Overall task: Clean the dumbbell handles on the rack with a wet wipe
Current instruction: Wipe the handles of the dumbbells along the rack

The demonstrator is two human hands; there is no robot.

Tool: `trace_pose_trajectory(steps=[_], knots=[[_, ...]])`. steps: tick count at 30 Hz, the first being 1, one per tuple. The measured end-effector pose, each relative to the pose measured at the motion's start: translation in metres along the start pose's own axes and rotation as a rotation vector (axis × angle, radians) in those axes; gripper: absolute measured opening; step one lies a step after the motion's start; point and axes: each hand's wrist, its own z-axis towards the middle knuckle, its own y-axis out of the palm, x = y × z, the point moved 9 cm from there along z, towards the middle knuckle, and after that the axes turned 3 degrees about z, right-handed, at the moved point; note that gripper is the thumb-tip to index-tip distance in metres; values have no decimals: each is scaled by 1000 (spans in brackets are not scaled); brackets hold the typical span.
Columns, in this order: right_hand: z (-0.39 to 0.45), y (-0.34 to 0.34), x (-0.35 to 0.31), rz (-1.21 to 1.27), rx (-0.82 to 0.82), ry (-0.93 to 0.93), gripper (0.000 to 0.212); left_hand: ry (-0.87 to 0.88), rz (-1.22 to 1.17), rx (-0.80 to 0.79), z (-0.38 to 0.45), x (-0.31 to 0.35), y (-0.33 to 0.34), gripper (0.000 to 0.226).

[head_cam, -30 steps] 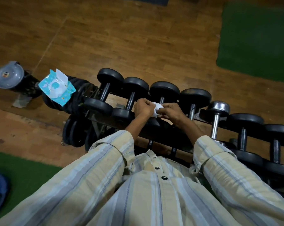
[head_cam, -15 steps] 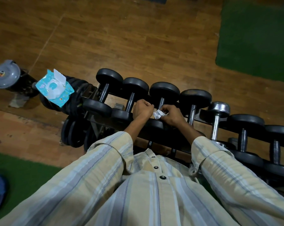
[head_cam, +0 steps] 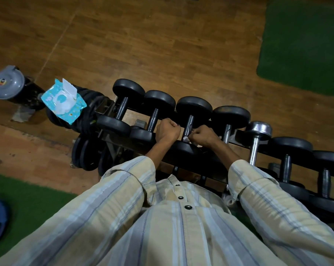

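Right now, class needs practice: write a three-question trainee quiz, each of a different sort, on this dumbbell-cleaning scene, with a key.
1. True or false: the wipe pack lies with its flap open.
2. Which hand holds the wipe? A. left hand B. right hand C. neither
3. Fill in: counting black dumbbells from the left end of the rack, the wipe is at the handle of the ____ one.

Key: 1 true; 2 B; 3 third.
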Motion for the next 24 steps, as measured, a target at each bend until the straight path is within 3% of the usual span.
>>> trace_pose_trajectory(steps=[5, 11, 15, 24], knots=[[1, -1, 8, -20, 109, 35, 22, 28, 6, -10, 5, 1, 3, 6], [7, 9, 32, 88, 99, 135, 6, 59, 43, -33, 10, 5, 5, 7], [10, 12, 32, 232, 59, 205, 25, 69, 61, -85, 12, 5, 9, 12], [11, 34, 21, 667, -54, 285, 27, 1, 138, -264, 19, 1, 23, 14]])
